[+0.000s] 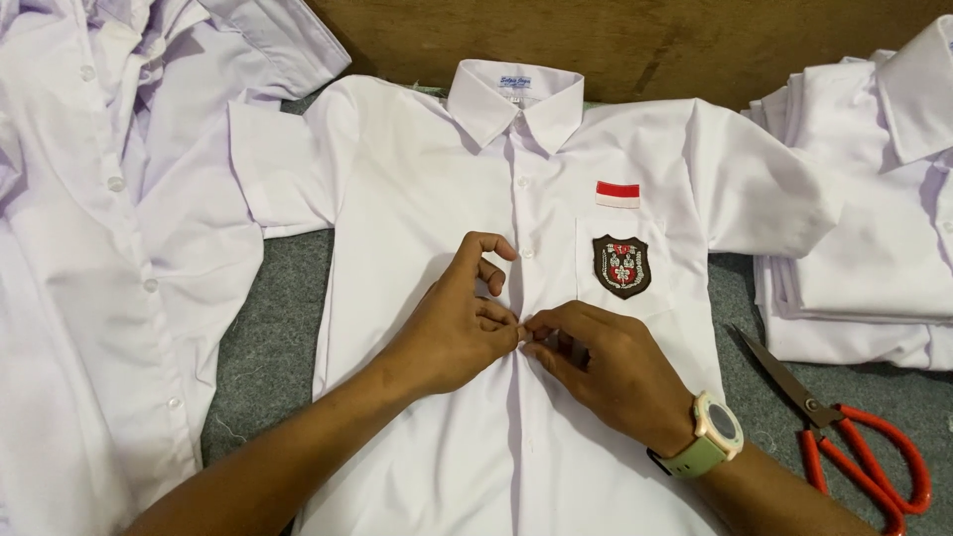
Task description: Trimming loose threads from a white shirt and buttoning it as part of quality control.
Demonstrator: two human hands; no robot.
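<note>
Scissors (864, 452) right of shirt (417, 199)

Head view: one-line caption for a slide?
Left hand and right hand pinch the front placket of a white shirt on grey felt, scissors alongside.

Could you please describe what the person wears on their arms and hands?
Both forearms are bare, with no sleeves or gloves showing. The right wrist carries a watch with a pale cream case, a dark face and a sage-green strap. The left hand shows no ring or band.

Bare grey mat (268, 347) leftward; scissors (854, 447) and shirt stack (864, 268) rightward
</note>
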